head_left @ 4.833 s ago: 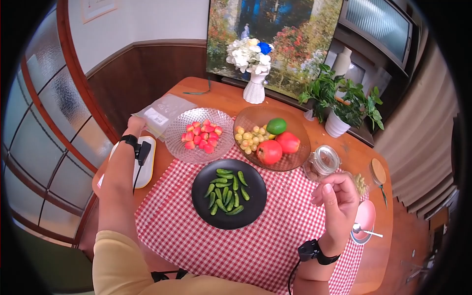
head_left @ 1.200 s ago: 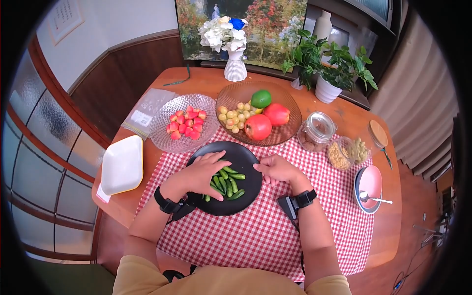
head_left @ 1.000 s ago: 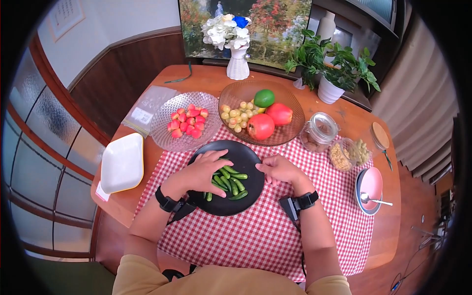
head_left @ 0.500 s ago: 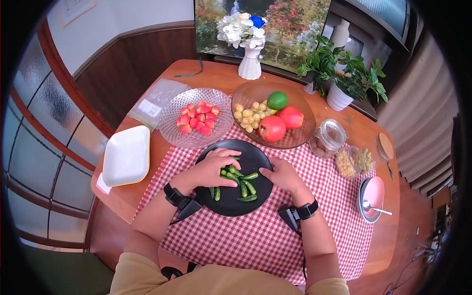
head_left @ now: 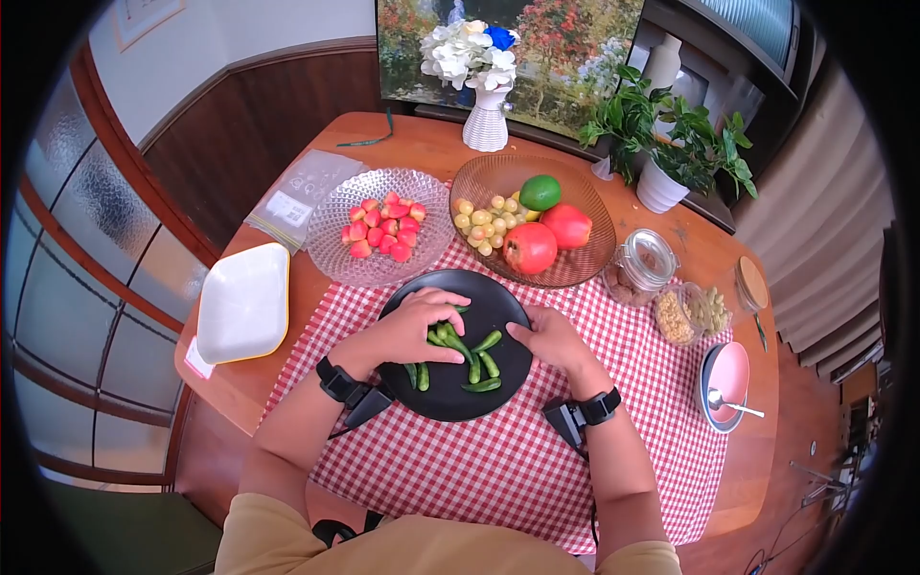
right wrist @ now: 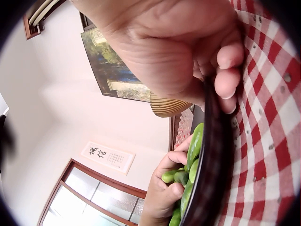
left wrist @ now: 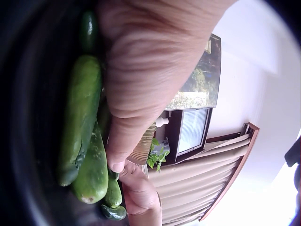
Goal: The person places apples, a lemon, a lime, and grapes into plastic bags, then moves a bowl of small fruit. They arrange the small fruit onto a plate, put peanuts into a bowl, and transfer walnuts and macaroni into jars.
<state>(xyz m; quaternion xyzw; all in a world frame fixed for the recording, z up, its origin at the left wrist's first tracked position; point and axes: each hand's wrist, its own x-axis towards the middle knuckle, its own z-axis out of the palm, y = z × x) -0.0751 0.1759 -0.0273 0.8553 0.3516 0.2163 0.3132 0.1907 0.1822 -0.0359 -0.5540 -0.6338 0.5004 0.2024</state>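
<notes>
Small green cucumbers (head_left: 474, 368) lie on a round black plate (head_left: 508, 379) in the head view. Over the plate's left part, my left hand (head_left: 419, 328) curls its fingers and thumb round several of them. The right wrist view shows this left hand (right wrist: 162, 190) with cucumbers (right wrist: 181, 176) between fingers and thumb. In the left wrist view, larger-looking cucumbers (left wrist: 81, 108) lie beside the thumb. My right hand (head_left: 558, 342) grips the plate's right rim, its thumb on top. In the right wrist view, its curled fingers (right wrist: 228, 82) reach outside and under the rim.
Behind the plate stand a clear bowl (head_left: 331, 254) of red-and-yellow fruit pieces and a brown bowl (head_left: 599, 254) of fruit. A white tray (head_left: 244, 302) sits left. Jars (head_left: 647, 261) and stacked bowls (head_left: 733, 374) with a spoon stand right, around a checked cloth (head_left: 460, 470).
Both hands have come to the plate from the left table edge and the air at right. The left fingers curl in more; some cucumbers have shifted. The right thumb now lies over the rim.
</notes>
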